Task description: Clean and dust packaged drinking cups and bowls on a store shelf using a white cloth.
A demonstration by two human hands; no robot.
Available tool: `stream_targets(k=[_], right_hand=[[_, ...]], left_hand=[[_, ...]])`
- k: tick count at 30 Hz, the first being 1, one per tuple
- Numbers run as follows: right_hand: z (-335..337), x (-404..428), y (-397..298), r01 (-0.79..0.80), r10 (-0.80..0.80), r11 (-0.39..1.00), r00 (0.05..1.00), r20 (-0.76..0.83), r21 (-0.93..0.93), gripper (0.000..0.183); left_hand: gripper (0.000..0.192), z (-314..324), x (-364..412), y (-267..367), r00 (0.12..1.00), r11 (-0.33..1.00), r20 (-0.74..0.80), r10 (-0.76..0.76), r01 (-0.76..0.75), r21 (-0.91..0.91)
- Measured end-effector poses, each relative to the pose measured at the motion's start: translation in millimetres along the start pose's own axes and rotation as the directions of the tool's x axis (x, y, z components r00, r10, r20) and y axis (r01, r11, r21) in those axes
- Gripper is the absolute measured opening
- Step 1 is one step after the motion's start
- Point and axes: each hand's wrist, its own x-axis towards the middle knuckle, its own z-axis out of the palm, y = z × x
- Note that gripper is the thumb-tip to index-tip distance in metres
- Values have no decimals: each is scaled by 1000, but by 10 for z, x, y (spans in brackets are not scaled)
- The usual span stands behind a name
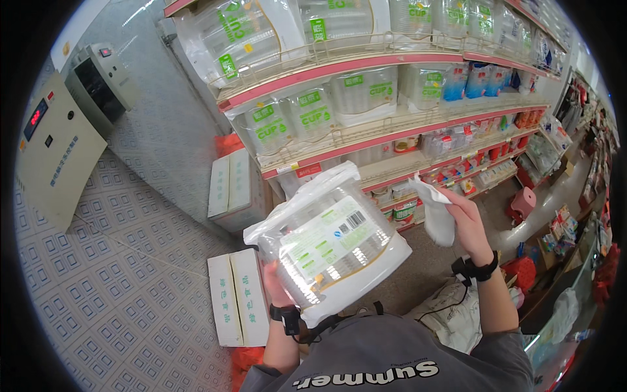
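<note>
My left hand supports a plastic-wrapped pack of clear disposable cups from its lower left side. The pack is tilted in front of my chest, its printed label and barcode facing up; part of the hand is hidden beneath it. To the right, my right hand pinches a folded white cloth or tissue that hangs from the fingers, apart from the pack. Black bands with small devices circle both wrists.
Store shelving with wire guards and pink edges holds more cup packs. White cartons with green writing stand at the left, near a wall mirror and a control box. A pink stool and a white sack are at the right.
</note>
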Motion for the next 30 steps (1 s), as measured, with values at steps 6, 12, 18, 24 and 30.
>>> stream_targets(k=[6, 12, 18, 24, 30], right_hand=[[439, 342, -175, 326, -242, 901, 925, 293, -287, 57], [806, 471, -127, 496, -281, 773, 826, 488, -395, 55], [906, 520, -70, 497, -260, 766, 819, 511, -407, 53], [887, 498, -8, 541, -292, 772, 768, 570, -334, 56], [828, 432, -22, 498, -253, 823, 752, 608, -273, 59]], left_hand=[[95, 316, -11, -227, 989, 991, 71, -130, 131, -5], [98, 490, -76, -301, 971, 979, 152, -186, 196, -51], [99, 470, -102, -249, 974, 983, 155, -163, 175, -63], [98, 312, -93, -199, 995, 996, 72, -74, 78, -48], [94, 104, -92, -134, 998, 999, 42, -46, 47, -15]])
